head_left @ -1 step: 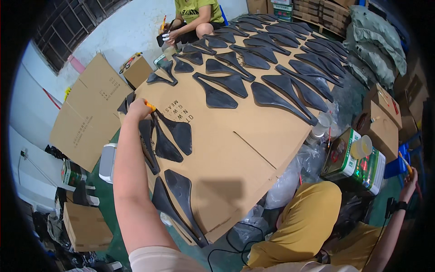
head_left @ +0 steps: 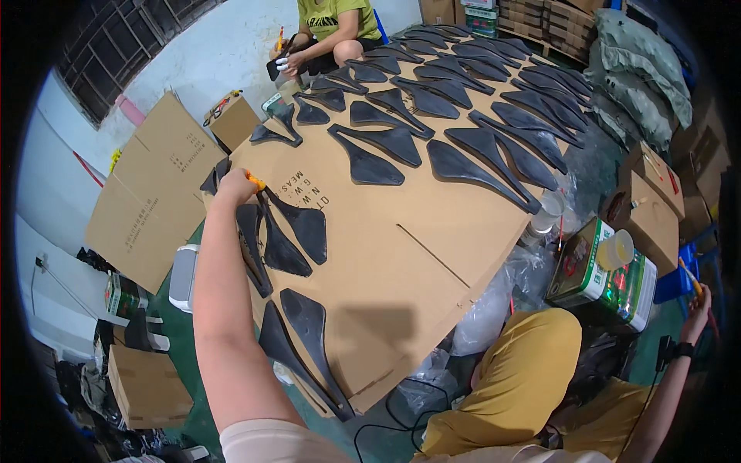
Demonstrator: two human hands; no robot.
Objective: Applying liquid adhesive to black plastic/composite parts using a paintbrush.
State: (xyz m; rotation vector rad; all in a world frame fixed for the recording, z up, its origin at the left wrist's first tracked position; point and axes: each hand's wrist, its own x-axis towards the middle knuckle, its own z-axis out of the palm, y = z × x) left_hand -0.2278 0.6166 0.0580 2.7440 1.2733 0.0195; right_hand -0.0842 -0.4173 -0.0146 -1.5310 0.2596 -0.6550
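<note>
My left hand (head_left: 238,187) reaches across the cardboard sheet (head_left: 386,266), its fingers closed on the narrow end of a black forked piece (head_left: 287,247) shaped like a bicycle saddle. Orange covering shows on a fingertip. The piece lies with its two wide ends toward me. Close by lie another black forked piece (head_left: 253,251), partly behind my forearm, and one nearer me (head_left: 309,324). Out at the far right, my right hand (head_left: 698,307) grips a brush (head_left: 689,276) with an orange handle. Many similar black pieces (head_left: 378,150) cover the far part of the cardboard.
A person in a yellow-green shirt (head_left: 332,23) sits at the far side, holding things. On my right stand a metal tin (head_left: 590,262) with a plastic cup (head_left: 615,251) on it, cardboard boxes (head_left: 652,201) and a blue stool (head_left: 675,282). Grey sacks (head_left: 641,69) pile behind.
</note>
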